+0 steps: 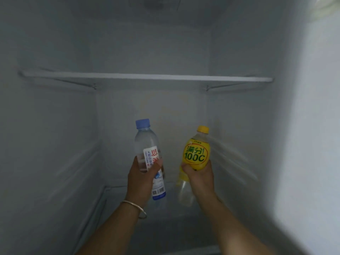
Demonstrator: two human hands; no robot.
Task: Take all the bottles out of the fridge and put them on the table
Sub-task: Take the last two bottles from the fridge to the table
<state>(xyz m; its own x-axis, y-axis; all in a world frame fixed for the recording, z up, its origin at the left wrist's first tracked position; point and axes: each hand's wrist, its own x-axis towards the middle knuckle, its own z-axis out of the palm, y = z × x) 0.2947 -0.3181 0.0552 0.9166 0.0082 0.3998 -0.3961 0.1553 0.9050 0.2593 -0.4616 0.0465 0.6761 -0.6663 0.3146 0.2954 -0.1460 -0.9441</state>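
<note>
Holding two bottles up inside the fridge (55, 126), one per hand. The left hand (141, 179) has its fingers (157, 165) curled round a clear water bottle (150, 159) with a blue cap and a white label in red Chinese characters, plus a blue band with a barcode lower down. The right hand (199, 178) grips a yellow drink bottle (196, 155), yellow cap, label reading "100C" in green under more Chinese text. Both sit upright below the white shelf (147, 77). A thin bangle (135, 207) hangs on the left wrist.
</note>
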